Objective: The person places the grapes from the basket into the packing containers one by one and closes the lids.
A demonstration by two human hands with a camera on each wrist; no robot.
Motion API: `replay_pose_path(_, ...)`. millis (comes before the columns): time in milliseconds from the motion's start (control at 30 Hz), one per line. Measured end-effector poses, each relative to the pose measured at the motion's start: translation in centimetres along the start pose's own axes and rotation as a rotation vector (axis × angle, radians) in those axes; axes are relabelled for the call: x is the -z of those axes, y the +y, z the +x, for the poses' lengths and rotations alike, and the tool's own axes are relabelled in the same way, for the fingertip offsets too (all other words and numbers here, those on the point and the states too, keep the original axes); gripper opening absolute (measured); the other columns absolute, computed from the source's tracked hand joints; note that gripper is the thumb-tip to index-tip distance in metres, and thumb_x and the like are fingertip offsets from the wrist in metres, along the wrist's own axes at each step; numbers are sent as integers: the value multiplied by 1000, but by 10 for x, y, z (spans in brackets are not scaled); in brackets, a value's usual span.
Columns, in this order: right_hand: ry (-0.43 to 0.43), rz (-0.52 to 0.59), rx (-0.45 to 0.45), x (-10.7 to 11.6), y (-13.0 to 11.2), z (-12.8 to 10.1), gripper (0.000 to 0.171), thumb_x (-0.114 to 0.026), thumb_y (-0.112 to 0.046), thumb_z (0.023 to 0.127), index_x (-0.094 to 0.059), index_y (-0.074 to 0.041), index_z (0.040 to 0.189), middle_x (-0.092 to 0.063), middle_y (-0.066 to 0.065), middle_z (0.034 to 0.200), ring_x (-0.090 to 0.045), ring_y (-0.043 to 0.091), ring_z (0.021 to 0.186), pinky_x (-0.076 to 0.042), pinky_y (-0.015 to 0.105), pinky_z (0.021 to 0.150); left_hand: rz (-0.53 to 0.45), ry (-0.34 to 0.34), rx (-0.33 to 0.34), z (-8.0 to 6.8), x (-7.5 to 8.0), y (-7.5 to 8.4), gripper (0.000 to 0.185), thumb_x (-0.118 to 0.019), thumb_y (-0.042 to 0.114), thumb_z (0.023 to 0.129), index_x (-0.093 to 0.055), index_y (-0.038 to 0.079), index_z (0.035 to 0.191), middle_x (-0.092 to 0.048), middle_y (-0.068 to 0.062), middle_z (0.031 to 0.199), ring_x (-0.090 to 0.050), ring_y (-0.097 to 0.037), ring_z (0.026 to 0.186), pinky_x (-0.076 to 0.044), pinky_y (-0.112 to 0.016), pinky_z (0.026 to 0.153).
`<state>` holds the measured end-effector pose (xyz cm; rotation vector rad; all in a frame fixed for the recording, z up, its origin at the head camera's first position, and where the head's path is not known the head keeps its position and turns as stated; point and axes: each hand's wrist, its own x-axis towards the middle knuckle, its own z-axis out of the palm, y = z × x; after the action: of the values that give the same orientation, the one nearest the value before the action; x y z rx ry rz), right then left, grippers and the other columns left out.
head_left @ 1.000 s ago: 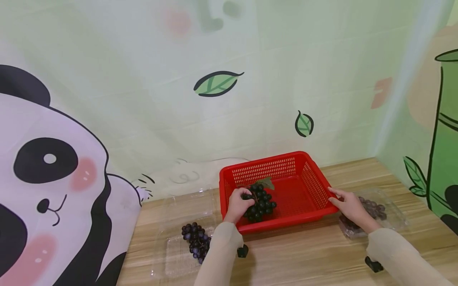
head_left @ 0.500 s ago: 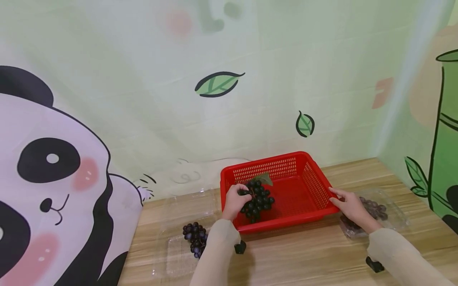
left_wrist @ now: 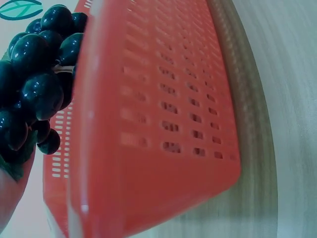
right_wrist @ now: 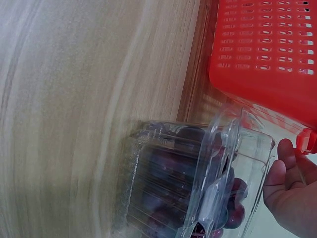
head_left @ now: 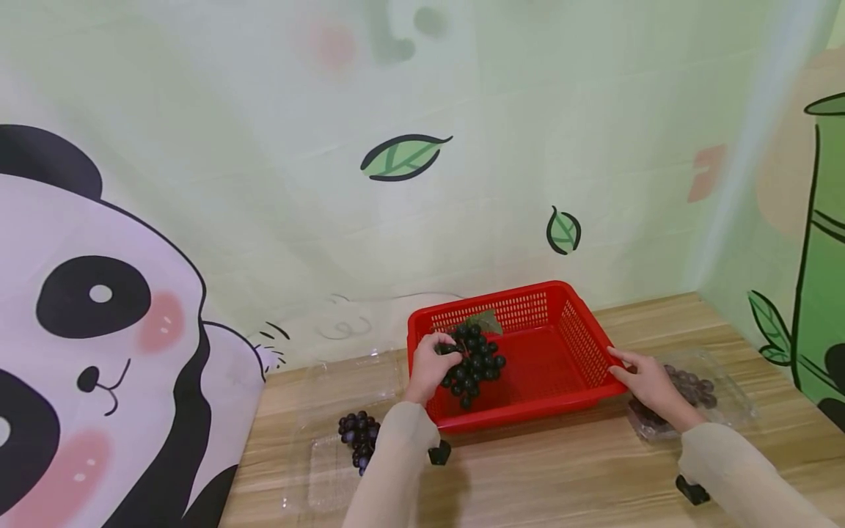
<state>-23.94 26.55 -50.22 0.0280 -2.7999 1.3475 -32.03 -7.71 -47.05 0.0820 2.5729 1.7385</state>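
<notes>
My left hand [head_left: 432,367] grips a bunch of dark grapes [head_left: 472,363] with a green leaf, held just above the floor of the red plastic basket [head_left: 574,341]. In the left wrist view the grapes [left_wrist: 37,74] hang beside the basket's perforated wall [left_wrist: 163,119]. My right hand [head_left: 643,381] rests with relaxed fingers against the basket's right rim, over a clear plastic clamshell box [head_left: 722,400] of purple grapes. That box [right_wrist: 193,183] shows partly open in the right wrist view, next to the basket's corner [right_wrist: 267,59].
A second dark grape bunch [head_left: 359,436] lies in an open clear plastic box [head_left: 317,469] on the wooden table [head_left: 561,469], left of the basket. A panda-and-leaf printed backdrop [head_left: 264,183] closes off the back and sides.
My left hand has lifted the grape bunch a little up and toward the back of the basket. My right hand stays at the basket's right rim.
</notes>
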Motion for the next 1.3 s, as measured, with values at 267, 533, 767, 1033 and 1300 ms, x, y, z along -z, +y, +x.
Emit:
replay_pose_path(267, -2, 6, 0, 0, 0, 0, 48, -49, -18, 90, -36, 5, 131, -48, 35, 116, -54, 17, 73, -40, 22, 52, -41, 15, -28, 0, 9, 2, 15, -63, 10, 76, -57, 11, 90, -51, -7, 105, -44, -24, 96, -45, -38, 83)
replay_pose_path(533, 3, 0, 10, 0, 2, 1, 49, -49, -20, 90, -37, 5, 130, -49, 35, 115, -54, 18, 72, -39, 22, 52, -81, 23, -31, -3, 22, 10, 16, -61, 7, 76, -56, 7, 91, -52, -9, 103, -45, -24, 95, -46, -37, 82)
replay_pose_path(767, 11, -16, 23, 0, 2, 1, 48, -49, -18, 89, -38, 5, 130, -49, 35, 116, -58, 23, 79, -44, 22, 55, -130, 67, -93, 0, 32, 7, 16, -61, 2, 72, -56, 2, 86, -53, -8, 94, -45, -22, 94, -39, -34, 83)
replay_pose_path(1033, 10, -13, 18, -1, 0, -1, 47, -49, -16, 90, -38, 6, 130, -48, 35, 116, -56, 18, 75, -42, 21, 54, -134, 110, -111, -5, 46, 8, 20, -63, 0, 66, -57, 1, 84, -53, -7, 91, -46, -20, 91, -41, -28, 78)
replay_pose_path(1300, 8, -20, 22, -1, -2, -2, 47, -49, -17, 90, -38, 6, 129, -49, 35, 115, -53, 15, 72, -39, 22, 52, -172, 101, -87, -11, 62, 11, 20, -63, 1, 66, -56, 3, 84, -51, -7, 97, -45, -21, 94, -44, -26, 69)
